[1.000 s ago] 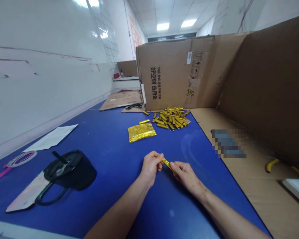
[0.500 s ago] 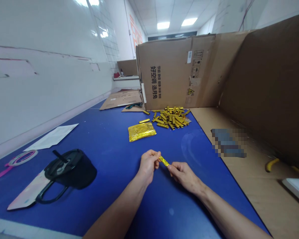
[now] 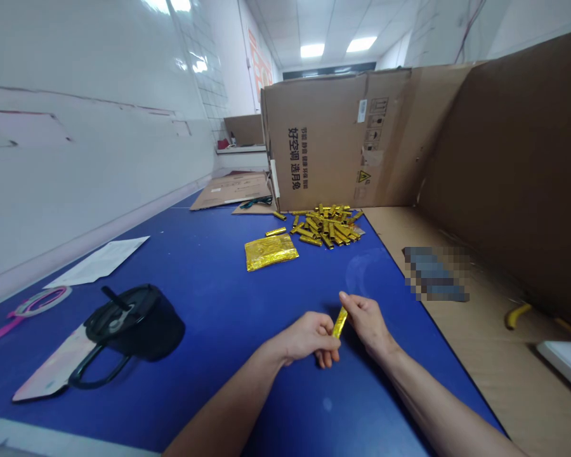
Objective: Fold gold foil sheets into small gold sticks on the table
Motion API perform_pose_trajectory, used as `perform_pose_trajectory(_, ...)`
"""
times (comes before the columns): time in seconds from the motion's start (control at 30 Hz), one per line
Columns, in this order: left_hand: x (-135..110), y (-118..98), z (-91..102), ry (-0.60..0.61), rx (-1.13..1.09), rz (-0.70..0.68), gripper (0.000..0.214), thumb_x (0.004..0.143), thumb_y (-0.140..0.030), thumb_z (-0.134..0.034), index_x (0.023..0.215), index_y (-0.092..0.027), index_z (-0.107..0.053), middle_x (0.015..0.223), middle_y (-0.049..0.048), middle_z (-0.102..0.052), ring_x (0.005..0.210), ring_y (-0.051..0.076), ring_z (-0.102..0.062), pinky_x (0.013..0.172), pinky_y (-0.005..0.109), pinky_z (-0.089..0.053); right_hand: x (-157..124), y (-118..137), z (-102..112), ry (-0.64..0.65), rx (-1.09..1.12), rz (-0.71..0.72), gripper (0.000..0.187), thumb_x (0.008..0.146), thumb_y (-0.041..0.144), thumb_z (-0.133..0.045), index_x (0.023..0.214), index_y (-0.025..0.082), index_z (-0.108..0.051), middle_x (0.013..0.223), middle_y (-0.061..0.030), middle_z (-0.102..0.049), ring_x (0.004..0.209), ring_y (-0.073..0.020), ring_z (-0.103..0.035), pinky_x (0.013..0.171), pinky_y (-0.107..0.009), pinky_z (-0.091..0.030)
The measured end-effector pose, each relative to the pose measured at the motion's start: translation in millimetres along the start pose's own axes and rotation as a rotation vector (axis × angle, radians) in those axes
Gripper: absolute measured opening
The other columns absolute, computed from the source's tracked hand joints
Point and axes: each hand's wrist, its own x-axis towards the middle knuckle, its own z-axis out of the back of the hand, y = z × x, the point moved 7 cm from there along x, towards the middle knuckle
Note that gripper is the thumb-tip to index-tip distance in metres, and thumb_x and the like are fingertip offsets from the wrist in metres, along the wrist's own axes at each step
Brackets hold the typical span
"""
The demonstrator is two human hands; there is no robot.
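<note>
Between my hands, above the blue table (image 3: pixel 209 381), is a narrow folded strip of shiny gold foil (image 3: pixel 339 322), tilted with its upper end to the right. My left hand (image 3: pixel 316 339) pinches the lower end between thumb and fingers. The upper end is gripped by my right hand (image 3: pixel 365 320), its thumb pointing up. Beyond them lies a flat stack of gold foil sheets (image 3: pixel 271 252). One gold foil strip (image 3: pixel 275 231) rests just behind that stack. To its right is a heap of gold folded foil pieces (image 3: pixel 330 225), several showing open tube ends.
A black lidded mug (image 3: pixel 143 324) stands at the left, beside a roll of tape (image 3: pixel 45 301) and white paper (image 3: pixel 99 260). A large cardboard box (image 3: pixel 333 139) rises behind the heap. Cardboard flaps (image 3: pixel 233 189) lie at the back left. A pixelated dark object (image 3: pixel 435 273) is at the right.
Both hands have turned the foil strip and brought it slightly right. It now slopes up to the right instead of down. My left hand moved lower, my right hand higher.
</note>
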Motion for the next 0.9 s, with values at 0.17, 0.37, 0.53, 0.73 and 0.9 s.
perform_pose_trajectory(0.17,2.9,-2.0,7.3,-0.108,-0.053,-0.043,0.024,0.067,-0.037,-0.054,0.069,-0.015,-0.046,0.048,-0.0001,-0.055,0.033,0.007,-0.045,0.035,0.017,-0.033,-4.3,2.5,-8.2,0.073,-0.066,0.029,0.043,0.067,0.053,-0.050,0.045,0.018,-0.040,0.040,0.0070,-0.033,0.039,-0.0065,-0.026,0.040,-0.022,-0.021)
perform_pose_trajectory(0.37,5.9,-3.0,13.7,-0.181,-0.058,-0.133,0.023,0.070,-0.036,-0.053,0.073,-0.014,-0.048,0.047,-0.0015,-0.053,0.032,0.006,-0.043,0.034,0.016,-0.030,-17.2,4.6,-34.6,0.337,0.051,0.040,0.046,0.073,0.056,-0.040,0.050,0.017,-0.047,0.041,0.0027,-0.047,0.041,-0.0097,-0.041,0.047,-0.023,-0.031)
perform_pose_trajectory(0.53,4.2,-6.2,9.5,-0.114,-0.052,-0.144,0.020,0.070,-0.034,-0.053,0.071,-0.014,-0.048,0.047,-0.0013,-0.053,0.033,0.006,-0.042,0.035,0.016,-0.029,-14.0,0.4,-28.5,0.255,0.078,-0.005,0.042,0.070,0.053,-0.049,0.049,0.016,-0.047,0.038,0.0042,-0.043,0.038,-0.0079,-0.036,0.042,-0.022,-0.026)
perform_pose_trajectory(0.73,4.2,-7.1,7.5,-0.076,0.007,-0.102,0.019,0.069,-0.033,-0.051,0.068,-0.015,-0.046,0.044,-0.0035,-0.050,0.031,0.005,-0.038,0.033,0.016,-0.027,-14.0,4.2,-25.9,0.237,0.174,-0.025,0.043,0.068,0.050,-0.053,0.042,0.016,-0.042,0.038,0.0061,-0.036,0.037,-0.0047,-0.025,0.038,-0.021,-0.019)
perform_pose_trajectory(0.9,2.1,-6.5,9.6,-0.054,0.037,-0.094,0.019,0.072,-0.034,-0.049,0.069,-0.015,-0.046,0.043,-0.0062,-0.044,0.031,0.003,-0.031,0.033,0.015,-0.022,-12.1,3.3,-17.9,0.113,0.186,-0.076,0.045,0.067,0.054,-0.050,0.042,0.018,-0.038,0.035,0.0072,-0.031,0.034,-0.0041,-0.019,0.035,-0.021,-0.012)
